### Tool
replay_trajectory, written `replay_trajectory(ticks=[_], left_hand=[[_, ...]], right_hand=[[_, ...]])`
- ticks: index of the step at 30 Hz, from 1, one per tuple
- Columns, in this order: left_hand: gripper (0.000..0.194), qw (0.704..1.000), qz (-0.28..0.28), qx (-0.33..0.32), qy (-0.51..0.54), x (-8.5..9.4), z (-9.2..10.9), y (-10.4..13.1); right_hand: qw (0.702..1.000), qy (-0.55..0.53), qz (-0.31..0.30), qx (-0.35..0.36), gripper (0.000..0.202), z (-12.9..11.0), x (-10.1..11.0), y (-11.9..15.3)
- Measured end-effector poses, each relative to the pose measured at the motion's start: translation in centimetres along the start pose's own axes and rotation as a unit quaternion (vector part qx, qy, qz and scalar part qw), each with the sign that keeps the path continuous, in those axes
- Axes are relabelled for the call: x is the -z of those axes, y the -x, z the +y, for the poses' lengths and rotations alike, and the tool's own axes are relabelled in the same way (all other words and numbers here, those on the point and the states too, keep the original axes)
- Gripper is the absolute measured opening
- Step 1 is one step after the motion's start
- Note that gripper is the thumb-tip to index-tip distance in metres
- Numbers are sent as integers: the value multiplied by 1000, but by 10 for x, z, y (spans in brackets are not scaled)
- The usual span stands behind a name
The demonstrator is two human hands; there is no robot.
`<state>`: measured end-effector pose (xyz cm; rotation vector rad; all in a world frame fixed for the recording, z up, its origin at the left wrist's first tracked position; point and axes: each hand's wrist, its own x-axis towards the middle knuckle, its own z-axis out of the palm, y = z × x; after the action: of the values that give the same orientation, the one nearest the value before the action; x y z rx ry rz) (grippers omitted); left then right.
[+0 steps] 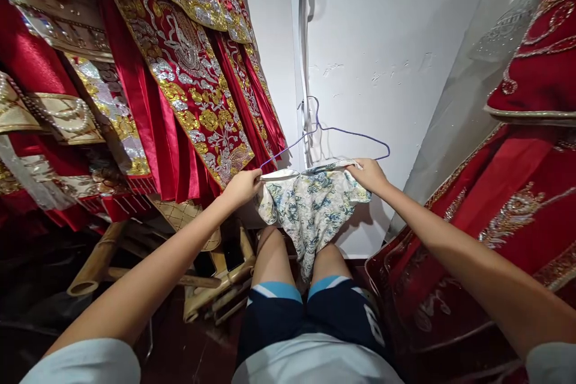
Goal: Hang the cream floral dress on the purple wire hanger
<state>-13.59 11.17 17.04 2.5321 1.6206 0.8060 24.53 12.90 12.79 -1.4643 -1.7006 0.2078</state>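
Holds a patterned shirt (310,210) by its upper edge, with the left grip (245,187) pinched closed on one end of that edge and the right grip (368,175) pinched closed on the other. Spreads the cloth nearly level between the two grips and lets the rest hang below them, gathered to a narrow point between the bare knees (275,243). Has white cloth there, printed in blue, green and yellow.

Has a purple hanger (317,124) just above and behind the shirt, with its hook up between the two grips, one arm sloping down toward the left grip and the other bending round just beyond the right grip. Cannot tell of any contact between hanger and fingers.

Faces a white wall (378,18) beyond both grips, with a white strip (306,72) running up above the hanger. Has red dresses (211,96) with gold and silver embroidery hanging to the left of and above the left grip, and bamboo poles (222,288) below it. Has more red clothes (531,192) well to the right of the right grip. Wears dark shorts (279,318) with light blue bands, below both grips.
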Motion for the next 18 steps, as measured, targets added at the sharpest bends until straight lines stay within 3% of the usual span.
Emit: replay_trajectory(ticks=[5, 9, 15, 17, 18], left_hand=[[9, 996, 88, 8, -2, 5, 6, -24], [25, 987, 153, 15, 38, 2, 17, -52], [22, 991, 119, -9, 59, -9, 40, -67], [21, 992, 110, -27, 51, -9, 42, -64], [22, 992, 112, -33, 48, -8, 42, -61]], right_hand=[[1000, -22, 9, -9, 34, -14, 7, 11], [998, -62, -22, -2, 33, -28, -4, 26], [993, -110, -46, 27, 29, -39, -8, 44], [993, -118, -4, 25, 30, -34, 0, 44], [992, -119, 31, 17, 42, -31, 6, 42]])
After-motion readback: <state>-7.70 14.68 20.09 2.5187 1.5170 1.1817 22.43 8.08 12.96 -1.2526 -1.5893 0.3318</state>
